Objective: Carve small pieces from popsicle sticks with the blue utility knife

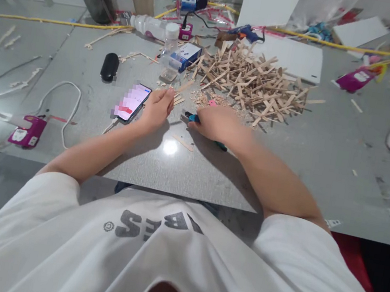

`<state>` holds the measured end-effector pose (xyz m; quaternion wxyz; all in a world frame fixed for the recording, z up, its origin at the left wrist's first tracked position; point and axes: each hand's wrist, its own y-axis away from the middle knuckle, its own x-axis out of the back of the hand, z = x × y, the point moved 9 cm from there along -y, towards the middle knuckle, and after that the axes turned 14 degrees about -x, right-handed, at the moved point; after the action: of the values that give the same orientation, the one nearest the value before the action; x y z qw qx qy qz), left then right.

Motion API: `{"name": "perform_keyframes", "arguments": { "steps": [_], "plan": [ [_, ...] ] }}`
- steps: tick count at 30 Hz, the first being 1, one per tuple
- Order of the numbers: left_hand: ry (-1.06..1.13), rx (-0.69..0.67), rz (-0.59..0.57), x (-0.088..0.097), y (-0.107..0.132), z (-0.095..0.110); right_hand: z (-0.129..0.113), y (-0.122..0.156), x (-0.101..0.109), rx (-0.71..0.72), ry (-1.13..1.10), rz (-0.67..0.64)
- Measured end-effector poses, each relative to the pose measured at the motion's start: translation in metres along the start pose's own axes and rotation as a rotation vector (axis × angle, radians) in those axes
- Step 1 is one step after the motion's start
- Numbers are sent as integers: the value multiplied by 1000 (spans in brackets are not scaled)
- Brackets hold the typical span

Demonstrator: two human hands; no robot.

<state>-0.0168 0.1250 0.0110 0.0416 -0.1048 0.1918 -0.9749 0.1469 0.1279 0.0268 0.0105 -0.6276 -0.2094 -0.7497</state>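
My left hand (157, 108) is closed, pinching a thin wooden stick (184, 86) that points up and to the right. My right hand (217, 122) is wrapped round a pair of blue-handled cutters (189, 116), whose jaws stick out to the left of the fingers, near the stick. A loose stick piece (183, 142) lies on the grey table (212, 179) just in front of both hands. A big heap of wooden sticks (254, 82) lies behind my right hand, with small offcuts (203, 98) at its near edge.
A phone (132, 102) lies left of my left hand, a black case (110, 67) beyond it. A pink charger (27, 131) with white cable sits near the table's left front edge. A blue box (185, 55), a plastic bottle (151, 26), a glue gun (246, 33) and white boards (292, 57) stand further back.
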Motion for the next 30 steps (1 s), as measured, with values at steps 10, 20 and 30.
{"name": "perform_keyframes", "arguments": {
  "steps": [10, 20, 30],
  "plan": [
    [-555, 17, -429, 31, 41, -4, 40, -18, -1, 13, -80, -63],
    [-1037, -348, -883, -34, 98, 56, 31, 9, 24, 257, -808, 121],
    [-1041, -701, -983, -54, 147, 50, 6, 22, -69, 285, -1852, -102]
  ]
}}
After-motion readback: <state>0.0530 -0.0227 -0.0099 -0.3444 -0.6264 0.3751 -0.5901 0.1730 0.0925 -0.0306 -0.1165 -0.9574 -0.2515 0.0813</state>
